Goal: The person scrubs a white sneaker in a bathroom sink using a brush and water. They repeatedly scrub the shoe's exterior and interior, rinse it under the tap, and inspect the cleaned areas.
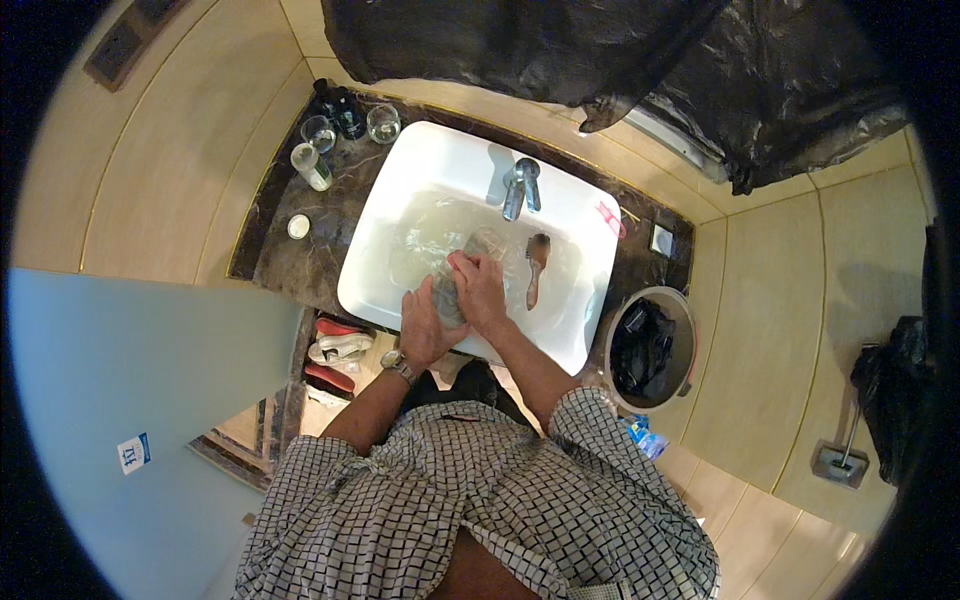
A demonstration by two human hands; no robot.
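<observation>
Both my hands are over the front of a white washbasin (360, 262) that holds cloudy water. My left hand (426, 324), with a metal wristwatch (396, 362) at its wrist, grips the near end of a wet grey, shoe-shaped item (448, 298). Across its middle lies my right hand (480, 291), fingers curled over it. The item's far end reaches into the water, and my fingers hide part of it, so its exact kind is unclear. To the right of my right hand, a wooden-handled brush (535, 270) lies in the water. A chrome faucet (519, 187) stands at the basin's back.
Drinking glasses (383, 124), a white-filled container (311, 166) and dark bottles (341, 111) stand on the marble counter's left. A pink item (610, 219) rests on the basin's right rim. Beside it is a lined bin (651, 349). Shoes (341, 347) and red insoles (330, 377) lie below left.
</observation>
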